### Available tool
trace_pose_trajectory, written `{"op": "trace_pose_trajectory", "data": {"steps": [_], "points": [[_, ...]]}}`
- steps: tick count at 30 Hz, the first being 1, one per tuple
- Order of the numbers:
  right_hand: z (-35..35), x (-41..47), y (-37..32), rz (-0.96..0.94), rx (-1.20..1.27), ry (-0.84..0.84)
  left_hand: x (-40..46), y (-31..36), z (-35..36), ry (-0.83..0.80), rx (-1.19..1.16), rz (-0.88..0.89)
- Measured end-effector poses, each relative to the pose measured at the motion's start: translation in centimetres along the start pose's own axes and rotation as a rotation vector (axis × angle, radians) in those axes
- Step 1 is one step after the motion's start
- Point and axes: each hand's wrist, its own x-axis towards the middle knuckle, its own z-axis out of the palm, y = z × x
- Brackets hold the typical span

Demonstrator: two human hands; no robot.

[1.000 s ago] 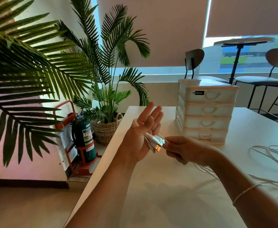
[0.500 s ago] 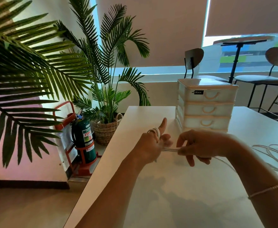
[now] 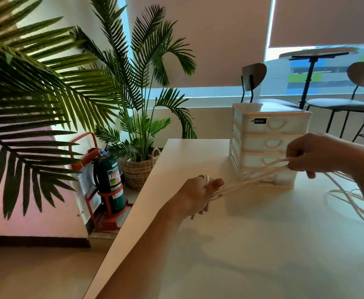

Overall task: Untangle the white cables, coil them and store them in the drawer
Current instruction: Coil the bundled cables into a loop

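White cables stretch tight between your two grips, above the surface. Your left hand holds them wound round its curled fingers; your right hand pinches the strands, drawer unit just behind.

Potted palms, a fire extinguisher, chairs beside bright blinded windows.

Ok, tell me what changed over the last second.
The left hand, open a second ago, now grips the white cables wrapped round its fingers. The right hand let go of the plugs and pulled the strands rightward, taut. The drawer unit stays closed.
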Motion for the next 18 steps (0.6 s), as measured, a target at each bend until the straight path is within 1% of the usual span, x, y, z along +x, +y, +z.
{"op": "trace_pose_trajectory", "data": {"steps": [2, 4, 5, 6, 7, 9, 10, 11, 14, 15, 17, 18], "points": [[-0.1, 0.2, 1.0, 0.045, -0.051, 0.122, -0.2, 0.0, -0.3, -0.034, -0.010, -0.013], [0.4, 1.0, 2.8, 0.140, -0.122, 0.261, -0.2, 0.2, -0.4, -0.057, -0.005, -0.017], [0.7, 1.5, 3.9, 0.203, -0.133, 0.302, -0.2, 0.2, -0.5, -0.053, 0.002, -0.026], [1.1, 2.1, 5.0, 0.264, -0.168, 0.293, -0.2, 0.1, -0.7, -0.039, 0.005, -0.044], [1.7, 2.5, 5.9, 0.316, -0.229, 0.248, -0.2, -0.1, -0.9, -0.018, 0.004, -0.063], [3.0, 1.9, 6.0, 0.388, -0.326, 0.114, -0.2, -0.4, -1.2, 0.016, -0.005, -0.075], [3.6, 1.3, 4.9, 0.343, -0.317, 0.066, -0.1, -0.5, -1.3, 0.024, -0.020, -0.078], [4.3, 0.6, 3.0, 0.234, -0.285, 0.057, 0.0, -0.5, -1.3, 0.024, -0.040, -0.081], [7.2, -1.3, -3.8, -0.278, 0.022, 0.126, 0.2, -0.4, -0.7, 0.000, -0.092, -0.080], [8.4, -1.8, -5.5, -0.402, 0.082, 0.137, 0.2, -0.5, -0.5, -0.003, -0.113, -0.073], [10.2, -1.7, -7.1, -0.548, 0.134, 0.221, 0.1, -0.8, -0.4, -0.005, -0.173, -0.069], [10.4, -1.6, -7.2, -0.579, 0.178, 0.269, 0.1, -0.8, -0.4, -0.019, -0.218, -0.070]]}}
